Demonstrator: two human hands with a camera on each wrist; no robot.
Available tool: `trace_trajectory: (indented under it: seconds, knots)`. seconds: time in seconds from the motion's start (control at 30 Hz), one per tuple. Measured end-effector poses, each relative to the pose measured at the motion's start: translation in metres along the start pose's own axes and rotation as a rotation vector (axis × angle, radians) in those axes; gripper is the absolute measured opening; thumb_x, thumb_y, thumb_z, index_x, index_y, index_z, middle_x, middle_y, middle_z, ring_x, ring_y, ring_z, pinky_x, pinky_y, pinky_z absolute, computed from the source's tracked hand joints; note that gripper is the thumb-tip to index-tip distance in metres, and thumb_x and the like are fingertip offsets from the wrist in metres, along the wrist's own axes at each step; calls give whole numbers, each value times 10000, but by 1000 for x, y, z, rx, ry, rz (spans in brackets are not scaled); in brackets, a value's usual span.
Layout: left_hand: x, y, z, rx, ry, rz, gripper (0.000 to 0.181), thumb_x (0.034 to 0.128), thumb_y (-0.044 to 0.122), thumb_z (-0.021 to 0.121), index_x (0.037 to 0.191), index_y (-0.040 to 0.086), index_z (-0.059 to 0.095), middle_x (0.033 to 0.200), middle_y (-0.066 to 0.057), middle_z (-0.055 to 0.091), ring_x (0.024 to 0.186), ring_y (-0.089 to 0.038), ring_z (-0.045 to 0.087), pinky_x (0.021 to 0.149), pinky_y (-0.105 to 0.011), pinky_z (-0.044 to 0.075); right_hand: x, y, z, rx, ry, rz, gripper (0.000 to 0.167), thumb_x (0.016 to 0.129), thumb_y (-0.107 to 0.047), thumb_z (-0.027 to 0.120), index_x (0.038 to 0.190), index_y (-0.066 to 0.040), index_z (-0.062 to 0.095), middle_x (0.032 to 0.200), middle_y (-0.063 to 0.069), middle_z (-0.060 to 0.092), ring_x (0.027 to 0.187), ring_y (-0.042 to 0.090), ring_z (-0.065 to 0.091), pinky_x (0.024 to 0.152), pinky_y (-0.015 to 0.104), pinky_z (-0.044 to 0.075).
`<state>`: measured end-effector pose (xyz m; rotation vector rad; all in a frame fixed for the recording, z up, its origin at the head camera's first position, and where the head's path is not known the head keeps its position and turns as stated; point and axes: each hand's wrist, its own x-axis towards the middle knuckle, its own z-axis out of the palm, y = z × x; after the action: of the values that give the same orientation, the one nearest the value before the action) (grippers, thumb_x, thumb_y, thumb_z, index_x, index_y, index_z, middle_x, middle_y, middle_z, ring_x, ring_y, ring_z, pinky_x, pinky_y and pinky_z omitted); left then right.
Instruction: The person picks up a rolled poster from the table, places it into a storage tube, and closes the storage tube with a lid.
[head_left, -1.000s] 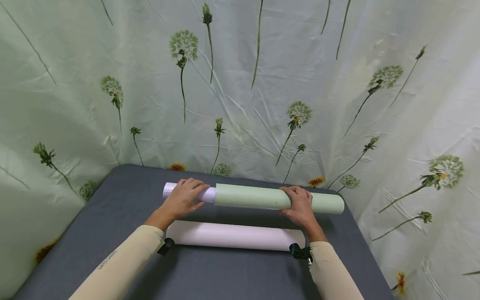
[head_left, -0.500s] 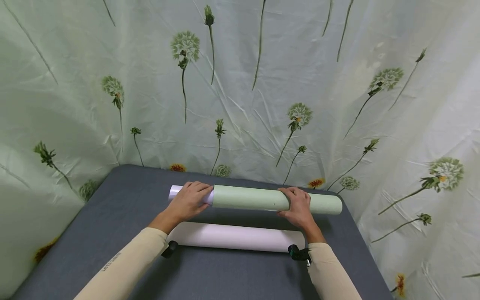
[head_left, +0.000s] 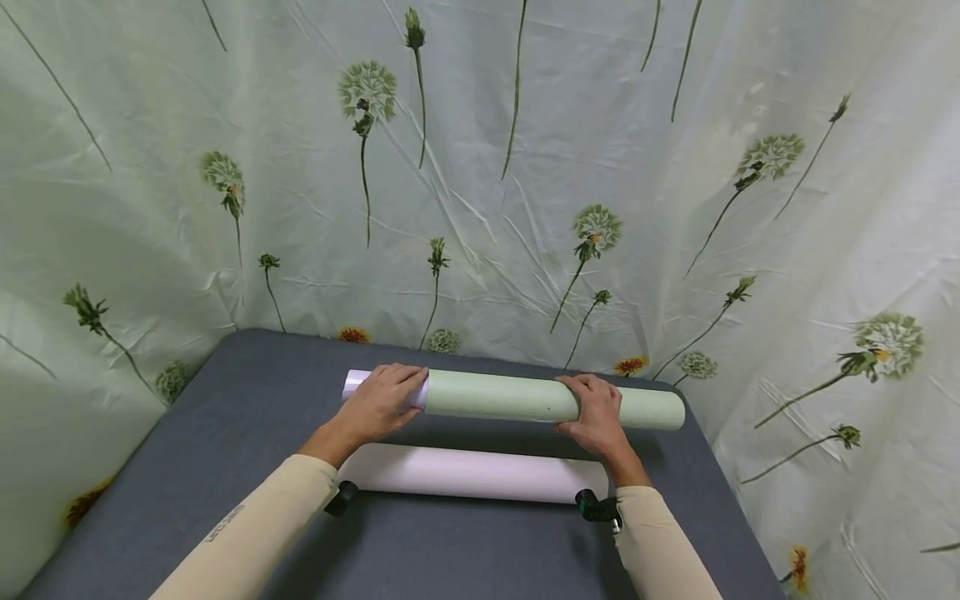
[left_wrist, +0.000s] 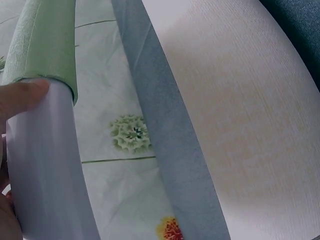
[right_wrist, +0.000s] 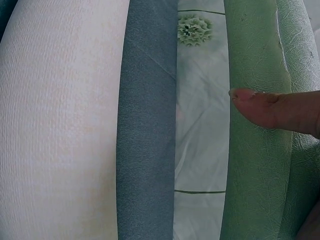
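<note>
A pale green roll of textured sheet, likely wallpaper, is held level above the table. From its left end sticks a smooth lavender tube. My left hand grips this tube, its thumb touching the green rim in the left wrist view. Further right, my right hand wraps round the green roll. In the right wrist view its thumb lies across the green surface, near the sheet's lengthwise edge. The tube's far end inside the roll is hidden.
Nearer to me, a pale pinkish-white roll lies across the dark grey table, below the held roll. A curtain printed with dandelions hangs behind the table and along its sides.
My left hand has moved right, and the lavender tube has slid deeper into the green roll, leaving less of it exposed. The right hand has barely moved. The last half second shows little motion.
</note>
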<state>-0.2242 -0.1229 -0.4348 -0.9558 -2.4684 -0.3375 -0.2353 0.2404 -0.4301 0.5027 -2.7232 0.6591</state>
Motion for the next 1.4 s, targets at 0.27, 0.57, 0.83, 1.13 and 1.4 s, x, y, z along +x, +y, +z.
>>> trace_trajectory:
  seconds: [0.27,0.57,0.83,1.13,1.4]
  knots:
    - [-3,-4,-3,-86,85,37,664,692,200,873,1220,-96,599,1273,-233,577,1193,-395,530,973,-535,418,-3,6,1,-12,12,-6,717,558,-75,927,1213,-53,639,1137,186,558,1112,425,458,966,595,217]
    - [-16,-15,-11,-312,181,-250,628,726,176,842,1256,-53,596,1302,-224,557,1206,-416,487,968,-631,353,-2,7,2,-8,-8,3,714,564,-74,924,1216,-52,634,1142,181,560,1112,422,456,963,596,217]
    - [-30,-27,-11,-546,228,-518,522,827,174,768,1287,8,586,1331,-194,539,1245,-384,464,1004,-576,354,-3,7,1,-1,-19,23,712,574,-70,919,1224,-49,627,1156,188,556,1126,428,448,966,600,207]
    - [-41,-34,-17,-886,217,-690,482,920,191,674,1349,22,534,1370,-199,487,1251,-323,462,1025,-489,395,-2,6,-1,13,-15,24,711,573,-67,917,1221,-46,625,1147,193,552,1121,439,446,966,606,200]
    - [-55,-43,-14,-1110,326,-640,431,952,60,596,1315,-142,481,1202,91,613,1076,4,537,857,-116,442,-1,6,-2,12,-13,24,707,581,-72,915,1225,-54,625,1141,183,547,1119,433,448,970,600,200]
